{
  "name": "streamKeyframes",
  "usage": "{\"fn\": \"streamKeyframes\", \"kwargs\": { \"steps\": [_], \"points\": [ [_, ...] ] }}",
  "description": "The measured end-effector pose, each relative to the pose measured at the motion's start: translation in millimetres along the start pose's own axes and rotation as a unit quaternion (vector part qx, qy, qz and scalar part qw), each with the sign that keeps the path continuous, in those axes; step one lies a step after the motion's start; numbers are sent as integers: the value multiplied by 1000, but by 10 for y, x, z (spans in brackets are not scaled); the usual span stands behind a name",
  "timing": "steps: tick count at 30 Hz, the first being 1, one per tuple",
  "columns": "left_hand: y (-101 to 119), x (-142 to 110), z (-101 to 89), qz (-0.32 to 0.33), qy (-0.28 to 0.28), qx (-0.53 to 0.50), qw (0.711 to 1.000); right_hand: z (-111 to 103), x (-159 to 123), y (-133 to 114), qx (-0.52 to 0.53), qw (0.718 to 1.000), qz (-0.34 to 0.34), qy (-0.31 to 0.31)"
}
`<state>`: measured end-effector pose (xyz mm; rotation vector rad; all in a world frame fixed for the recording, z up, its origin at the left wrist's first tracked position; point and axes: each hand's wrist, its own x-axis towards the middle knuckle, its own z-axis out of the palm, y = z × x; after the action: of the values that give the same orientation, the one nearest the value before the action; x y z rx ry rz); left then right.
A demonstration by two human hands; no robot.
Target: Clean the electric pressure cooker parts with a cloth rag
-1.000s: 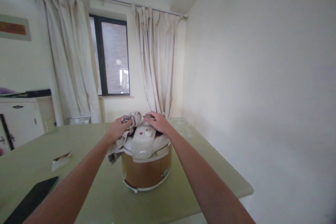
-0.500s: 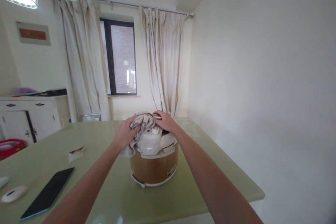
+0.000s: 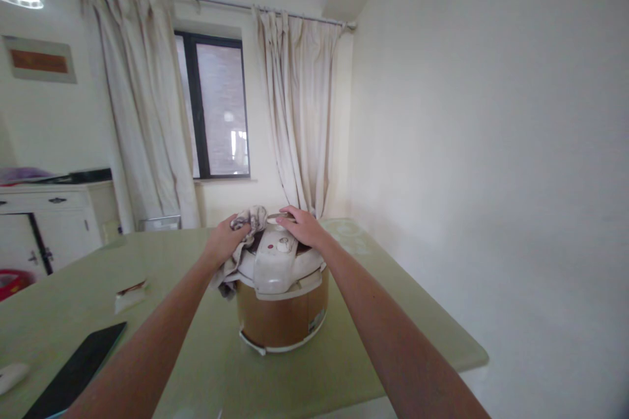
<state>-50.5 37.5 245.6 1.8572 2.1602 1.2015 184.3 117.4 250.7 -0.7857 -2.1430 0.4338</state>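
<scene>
Showing from the head camera, a round rice cooker [image 3: 282, 317] with a brown body and a white lid [image 3: 250, 266] is set upright on a pale green table [image 3: 206, 360], and both bare hands are kept at its top. A patterned cloth [image 3: 252, 220] is clutched in the left hand [image 3: 225, 242], bunched above the left part of the lid; its loose end is draped down over the lid's left edge. The right hand [image 3: 302, 228] is laid on the top of the lid, with its fingertips touching the raised part there; whether its grip is closed cannot be told.

Half a second earlier, the cloth was spread across the upper end of the white control panel [image 3: 275, 268]. Now it has been drawn leftward, and the red dot [image 3: 270, 247] and the knob [image 3: 284, 245] are left plainly uncovered. The right hand has been kept on the lid. The whole view has also been shifted slightly, so less is shown at the left edge.

On the table, left of the left forearm, a dark tablet [image 3: 73, 366] is seen, partly hidden by that arm. A small packet [image 3: 130, 298] is placed beyond it. Farther back, a dark-framed window [image 3: 223, 105] is flanked by cream curtains [image 3: 304, 111].
</scene>
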Motion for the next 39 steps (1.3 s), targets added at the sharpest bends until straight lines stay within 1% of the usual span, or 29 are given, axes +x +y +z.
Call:
{"fn": "streamKeyframes", "kwargs": {
  "steps": [3, 5, 9, 12, 14, 16, 18, 20, 24, 26, 30, 32, 34, 36, 39],
  "points": [
    [52, -223, -42, 34, 24, -7, 999, 6, 13, 4, -6, 1000, -19, -4],
    [108, -393, -63, 50, 34, 10, 998, 2, 19, -3, -9, 999, -35, -8],
    [224, -740, -83, 57, 51, 56, 995, -11, 18, -23, -12, 999, -40, -5],
    [266, -927, -71, 86, 67, 28, 994, -16, 13, -23, -6, 999, -41, -5],
    [271, -973, -60, 106, 71, 0, 992, -15, 12, -15, -3, 999, -46, -6],
    [276, -940, -56, 106, 65, -13, 992, -15, 13, -6, -1, 999, -51, -7],
    [294, -834, -59, 93, 47, -6, 995, -18, 15, -2, 1, 999, -53, -8],
    [327, -681, -60, 71, 30, 11, 997, -21, 17, -2, 2, 999, -49, -9],
    [353, -348, -42, 40, 19, 15, 999, -23, 14, -6, -9, 999, -34, 0],
    [303, -198, -29, 34, 11, 7, 999, -21, 8, -10, -11, 999, -38, 0],
    [97, 26, -19, 16, -12, -46, 999, -18, -3, -20, -6, 999, -33, 0],
    [-2, 70, -24, 2, -30, -93, 995, -19, -5, -26, -11, 1000, -29, 2],
    [-63, 62, -32, 0, -39, -124, 992, -21, -6, -35, -15, 999, -33, 0],
    [-81, 11, -41, 6, -31, -116, 993, -24, -8, -46, -16, 999, -35, 0],
    [-43, -108, -61, 17, -5, -63, 998, -28, -13, -60, -15, 999, -32, 2]
  ]
}}
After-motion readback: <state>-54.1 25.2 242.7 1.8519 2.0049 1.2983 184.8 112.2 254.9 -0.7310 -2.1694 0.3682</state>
